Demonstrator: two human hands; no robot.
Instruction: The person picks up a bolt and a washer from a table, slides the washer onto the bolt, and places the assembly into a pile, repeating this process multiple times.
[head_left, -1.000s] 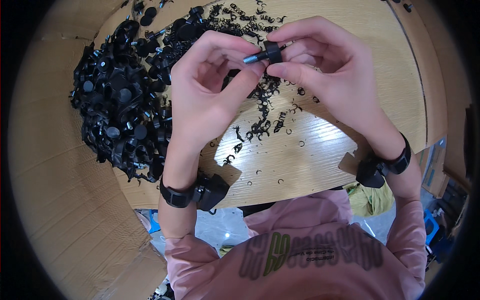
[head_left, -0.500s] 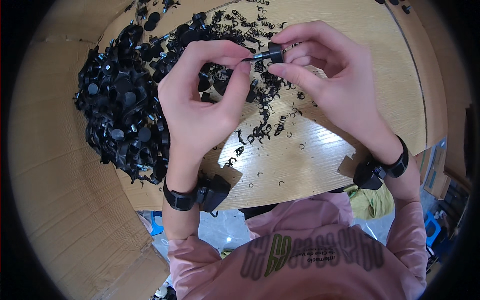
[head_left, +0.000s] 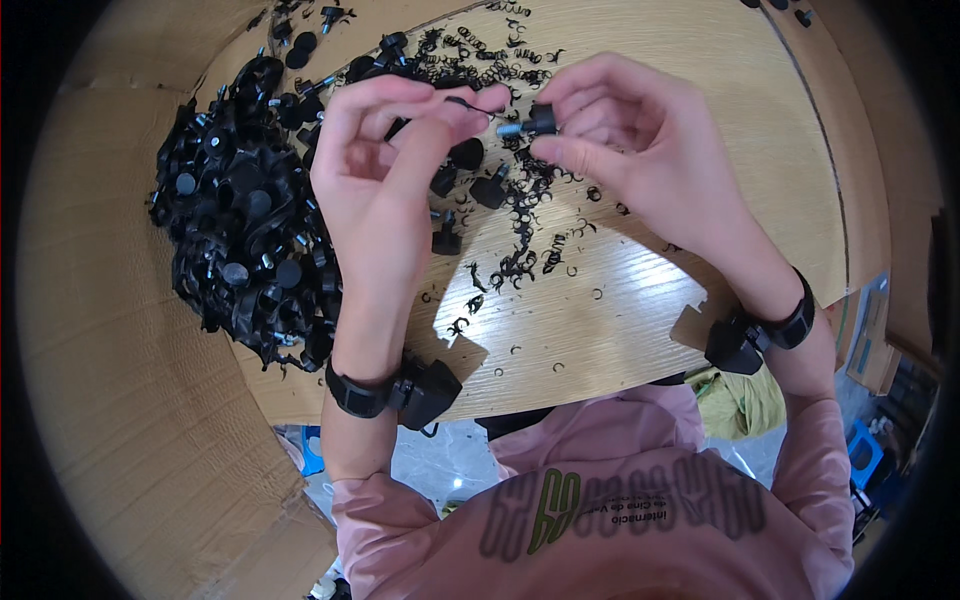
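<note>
Between the thumb and fingers of my right hand (head_left: 640,130) is a black rubber foot (head_left: 541,119) with a threaded metal stud pointing left. My left hand (head_left: 375,170) is just left of the stud, its fingers closed on a thin black rubber strip (head_left: 462,102) whose tip reaches toward the stud. Hand and stud look slightly apart. Below the hands, a few loose rubber feet (head_left: 490,188) with studs lie on the wooden table (head_left: 640,330).
A large heap of black rubber feet (head_left: 245,210) with studs and flashing fills the table's left side. Curly black trimmings (head_left: 520,230) are strewn across the middle. Cardboard (head_left: 150,300) walls the left side. Both wrists wear black strapped devices (head_left: 430,392).
My left hand has drawn back from the stud with the strip, its fingers extending. The right hand has shifted slightly left, still holding the rubber foot. Loose feet beneath now show.
</note>
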